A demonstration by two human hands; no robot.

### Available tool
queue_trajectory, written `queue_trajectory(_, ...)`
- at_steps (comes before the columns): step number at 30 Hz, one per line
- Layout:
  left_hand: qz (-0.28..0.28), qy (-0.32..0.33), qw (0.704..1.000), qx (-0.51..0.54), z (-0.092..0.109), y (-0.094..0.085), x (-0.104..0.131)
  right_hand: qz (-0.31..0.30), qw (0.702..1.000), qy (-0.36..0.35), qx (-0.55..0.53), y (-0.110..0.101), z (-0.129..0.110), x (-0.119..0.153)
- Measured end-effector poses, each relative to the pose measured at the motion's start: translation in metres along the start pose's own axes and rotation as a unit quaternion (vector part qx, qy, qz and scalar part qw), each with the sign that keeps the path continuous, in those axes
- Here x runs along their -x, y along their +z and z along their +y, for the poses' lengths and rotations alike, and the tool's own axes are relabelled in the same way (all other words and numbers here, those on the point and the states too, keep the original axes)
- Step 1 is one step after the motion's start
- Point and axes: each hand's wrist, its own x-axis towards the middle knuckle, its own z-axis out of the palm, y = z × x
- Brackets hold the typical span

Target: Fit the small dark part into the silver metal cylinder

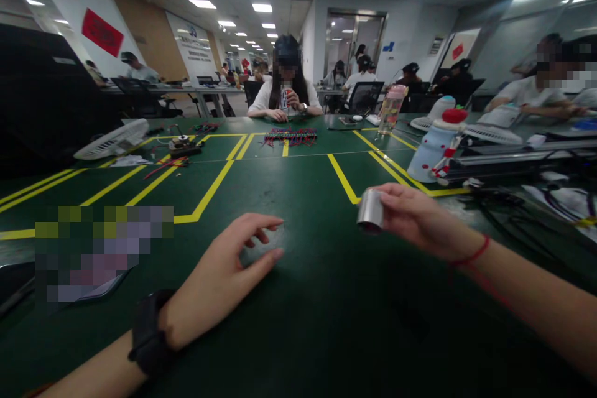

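Observation:
My right hand [410, 211] grips a short silver metal cylinder [370, 210] between thumb and fingers, held over the green tabletop [308, 298]. The cylinder tilts a little, and its dark lower end faces me. What it is exactly, I cannot make out. To the left, my left hand [245, 255] hovers low over the table with thumb and fingers curved apart and nothing between them. A black band circles my left wrist, a red string my right.
Yellow tape lines [342, 177] mark the table. Bundled wires [290, 135] lie at the far edge before a seated person [285, 96] holding a can. A blue bottle [426, 152], a pink bottle [392, 109] and black cables [504, 205] are at right; a white fan [114, 138] is at left.

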Motion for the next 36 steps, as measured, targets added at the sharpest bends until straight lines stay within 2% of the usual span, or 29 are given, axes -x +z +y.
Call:
queue_trajectory(1, 0.004, 0.035, 0.999, 0.002, 0.011, 0.005, 0.000, -0.045, 0.996, 0.047, -0.065, 0.023, 0.008, 0.002)
queue_trajectory(3, 0.010, 0.099, 0.995, 0.015, 0.030, 0.013, 0.001, -0.123, 0.968, 0.137, -0.171, 0.059, 0.026, 0.008)
queue_trajectory(6, 0.007, 0.147, 0.989, 0.036, 0.043, 0.023, 0.007, -0.168, 0.927, 0.195, -0.273, 0.083, 0.052, 0.017)
queue_trajectory(11, -0.001, 0.119, 0.991, 0.068, 0.041, 0.031, 0.014, -0.162, 0.915, 0.225, -0.293, 0.080, 0.074, 0.022)
queue_trajectory(16, 0.010, 0.064, 0.994, 0.086, 0.042, 0.036, 0.014, -0.181, 0.916, 0.217, -0.286, 0.078, 0.074, 0.021)
queue_trajectory(21, 0.048, -0.003, 0.995, 0.093, 0.041, 0.037, 0.015, -0.181, 0.925, 0.202, -0.266, 0.080, 0.069, 0.023)
queue_trajectory(24, 0.062, -0.058, 0.993, 0.079, 0.038, 0.034, 0.012, -0.148, 0.947, 0.157, -0.237, 0.080, 0.063, 0.025)
queue_trajectory(26, 0.046, -0.090, 0.993, 0.055, 0.037, 0.031, 0.008, -0.123, 0.970, 0.101, -0.186, 0.079, 0.057, 0.025)
queue_trajectory(29, 0.002, -0.089, 0.996, 0.015, 0.035, 0.030, 0.002, -0.089, 0.996, -0.011, -0.023, 0.079, 0.050, 0.024)
queue_trajectory(31, -0.008, -0.044, 0.999, -0.006, 0.033, 0.032, -0.002, -0.067, 0.983, -0.109, 0.132, 0.078, 0.047, 0.024)
queue_trajectory(33, -0.006, -0.003, 1.000, -0.029, 0.029, 0.036, -0.006, -0.053, 0.945, -0.195, 0.258, 0.076, 0.046, 0.022)
queue_trajectory(36, -0.016, 0.009, 0.998, -0.068, 0.024, 0.042, -0.010, -0.054, 0.908, -0.245, 0.335, 0.072, 0.051, 0.018)
